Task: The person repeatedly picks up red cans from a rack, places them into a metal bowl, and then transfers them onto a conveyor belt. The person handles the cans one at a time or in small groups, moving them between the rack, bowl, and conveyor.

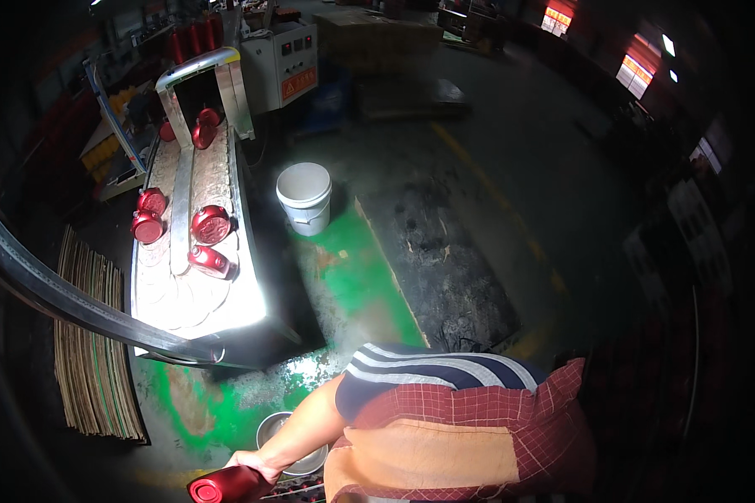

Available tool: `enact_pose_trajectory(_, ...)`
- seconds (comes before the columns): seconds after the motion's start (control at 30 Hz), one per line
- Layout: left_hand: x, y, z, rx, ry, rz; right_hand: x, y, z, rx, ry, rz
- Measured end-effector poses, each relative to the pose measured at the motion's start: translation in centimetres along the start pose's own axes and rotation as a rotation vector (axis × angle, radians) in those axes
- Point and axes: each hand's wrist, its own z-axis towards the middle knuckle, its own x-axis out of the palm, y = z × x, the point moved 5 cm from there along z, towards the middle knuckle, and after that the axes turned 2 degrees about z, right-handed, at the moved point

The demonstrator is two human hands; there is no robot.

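Note:
At the lower left my right hand (256, 466) is closed around a red metallic bottle (218, 486), whose ringed round end points left. My bare forearm reaches down to it from a navy sleeve with white stripes. My left hand is out of view. Just beside the right forearm, partly behind it, a round metal basin (268, 427) stands low down. Ahead on the left, several similar red bottles (210, 224) lie tilted on the brightly lit conveyor (164, 289), more of them near the metal tunnel opening (200, 75).
A white bucket (304, 197) stands on the green floor right of the conveyor. A curved dark metal bar (67, 302) crosses the left side, near stacked thin boards (101, 377). A control box (285, 65) is beside the tunnel; a dark mat (445, 268) lies further right.

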Motion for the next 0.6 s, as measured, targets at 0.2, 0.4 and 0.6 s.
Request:
enact_pose_trajectory(0.2, -0.2, 3.4, -2.8, -0.148, 0.163, -0.042, -1.0, -2.9, 4.2, -0.043, 0.012, -0.002)
enact_pose_trajectory(0.4, 0.8, 6.3, -5.1, -0.251, 0.259, -0.068, -2.4, -4.4, 4.1, -0.098, -0.012, -0.017)
enact_pose_trajectory(0.6, 0.8, 8.1, -4.5, -0.278, 0.237, -0.065, -5.6, -3.1, -0.8, -0.176, 0.075, 0.006)
